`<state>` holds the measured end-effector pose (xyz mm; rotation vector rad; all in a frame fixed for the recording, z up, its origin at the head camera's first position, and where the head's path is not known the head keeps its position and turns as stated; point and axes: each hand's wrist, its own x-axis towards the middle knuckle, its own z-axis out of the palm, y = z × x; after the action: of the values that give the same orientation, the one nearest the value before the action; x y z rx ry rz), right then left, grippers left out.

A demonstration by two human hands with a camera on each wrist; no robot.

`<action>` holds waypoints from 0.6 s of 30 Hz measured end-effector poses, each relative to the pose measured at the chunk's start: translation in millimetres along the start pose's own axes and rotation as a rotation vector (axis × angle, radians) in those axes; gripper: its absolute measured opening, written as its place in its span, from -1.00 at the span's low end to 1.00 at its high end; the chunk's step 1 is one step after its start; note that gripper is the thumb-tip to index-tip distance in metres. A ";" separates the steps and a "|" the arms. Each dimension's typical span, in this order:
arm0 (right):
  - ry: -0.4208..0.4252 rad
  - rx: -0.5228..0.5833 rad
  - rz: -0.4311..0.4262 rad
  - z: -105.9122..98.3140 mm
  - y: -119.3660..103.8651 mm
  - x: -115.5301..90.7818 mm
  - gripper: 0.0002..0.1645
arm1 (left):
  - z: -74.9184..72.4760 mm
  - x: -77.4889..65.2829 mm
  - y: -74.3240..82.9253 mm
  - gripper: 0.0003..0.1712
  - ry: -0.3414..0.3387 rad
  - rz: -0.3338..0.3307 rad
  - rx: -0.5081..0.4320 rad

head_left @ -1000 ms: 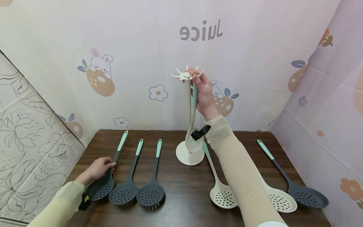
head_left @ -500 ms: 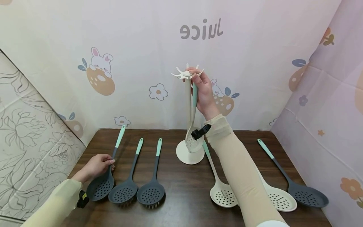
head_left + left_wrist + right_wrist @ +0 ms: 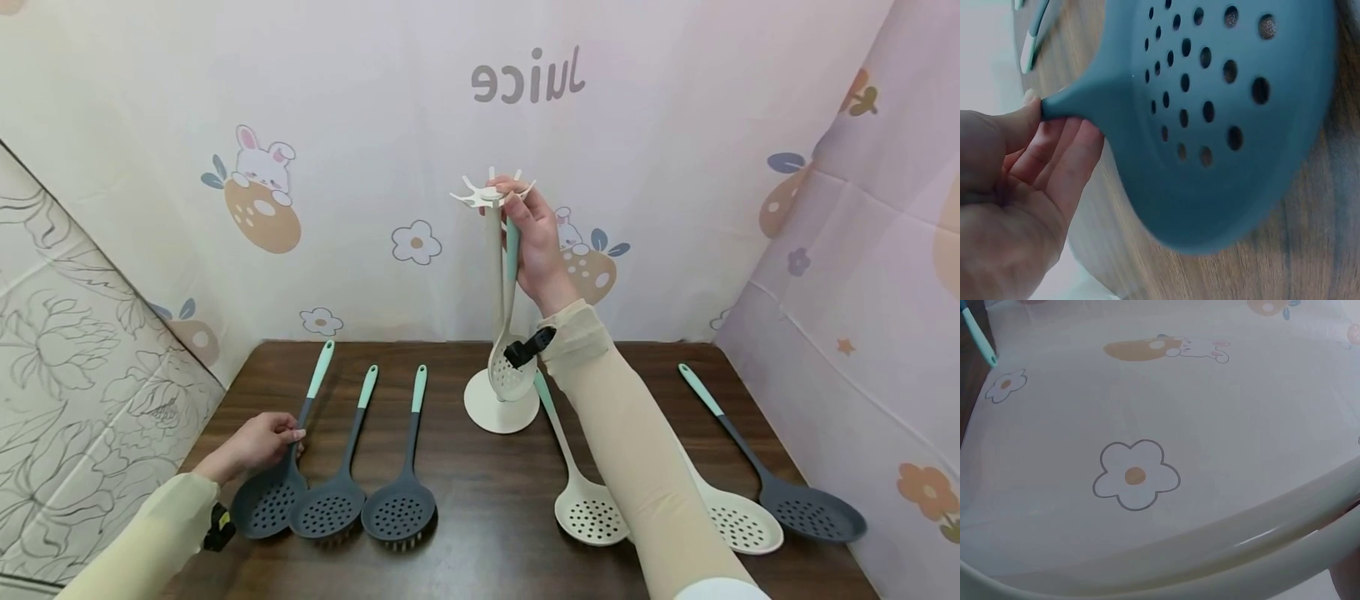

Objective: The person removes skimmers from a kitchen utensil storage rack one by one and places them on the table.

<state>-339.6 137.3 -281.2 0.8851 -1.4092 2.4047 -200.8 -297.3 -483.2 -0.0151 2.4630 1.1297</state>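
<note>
My left hand (image 3: 258, 442) pinches the neck of a dark grey slotted skimmer (image 3: 268, 502) at the table's left; its mint handle points away from me. In the left wrist view, thumb and fingers grip that neck, the perforated bowl beside them. At the top of a white utensil stand (image 3: 494, 267), my right hand (image 3: 538, 242) holds the mint handle of a white slotted skimmer (image 3: 507, 383). This skimmer hangs upright alongside the pole, bowl downward. Whether its handle is on a hook is hidden by the fingers. A pale curved rim, probably this skimmer's, crosses the right wrist view.
Two dark grey skimmers, one (image 3: 327, 507) beside the held one and another (image 3: 399, 507) nearer the middle, lie on the wooden table (image 3: 487, 533). On the right lie two white skimmers (image 3: 591, 510) (image 3: 742, 521), partly behind my arm, and a dark grey skimmer (image 3: 813, 510).
My left hand and its grey skimmer shifted slightly away from me, then slightly back, with the handle leaning a little differently. My right hand and the white skimmer stay at the stand.
</note>
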 end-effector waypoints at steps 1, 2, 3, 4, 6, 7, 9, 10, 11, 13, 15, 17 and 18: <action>0.000 -0.002 0.000 0.2 0.1 0.2 -0.55 | 0.7 -0.1 -0.5 -0.76 -0.007 -0.001 0.007; 0.000 -0.002 0.000 0.1 0.4 0.4 -0.55 | 1.1 0.1 -0.9 -0.76 -0.012 -0.007 0.012; 0.000 -0.003 -0.001 0.1 0.4 0.5 -0.54 | 1.5 0.1 -1.0 -0.76 -0.017 -0.011 0.020; 0.000 -0.005 -0.002 0.0 0.7 0.8 -0.54 | 1.7 0.0 -1.0 -0.76 -0.018 -0.015 0.027; 0.000 -0.011 -0.003 0.3 0.9 1.3 -0.54 | 2.0 -0.5 -0.8 -0.76 -0.022 -0.021 0.039; 0.000 -0.013 -0.004 0.4 1.0 1.6 -0.53 | 2.1 -0.8 -0.8 -0.77 -0.023 -0.026 0.045; -0.001 -0.017 -0.005 0.8 0.9 1.8 -0.53 | 2.6 -1.1 -0.6 -0.77 -0.028 -0.040 0.049; -0.002 -0.020 -0.005 0.8 1.0 1.9 -0.53 | 2.6 -1.4 -0.5 -0.77 -0.032 -0.044 0.052; -0.002 -0.018 -0.005 0.9 0.9 1.8 -0.53 | 2.8 -1.9 -0.4 -0.77 -0.034 -0.050 0.057; -0.002 -0.009 -0.004 0.5 1.1 1.7 -0.55 | 2.9 -2.3 -0.2 -0.77 -0.036 -0.061 0.068; -0.003 0.000 -0.002 0.5 0.9 1.3 -0.55 | 2.3 -2.5 0.5 -0.74 -0.038 -0.049 0.106; -0.002 0.010 0.000 0.4 1.1 1.0 -0.56 | 1.2 -2.5 1.7 -0.73 -0.031 -0.028 0.173; -0.001 0.011 0.001 0.4 1.2 1.0 -0.56 | 0.7 -2.2 2.1 -0.72 -0.029 -0.018 0.207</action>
<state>-340.8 136.2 -281.3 0.8892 -1.3977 2.4154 -198.9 -295.7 -481.2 0.0405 2.5365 0.8570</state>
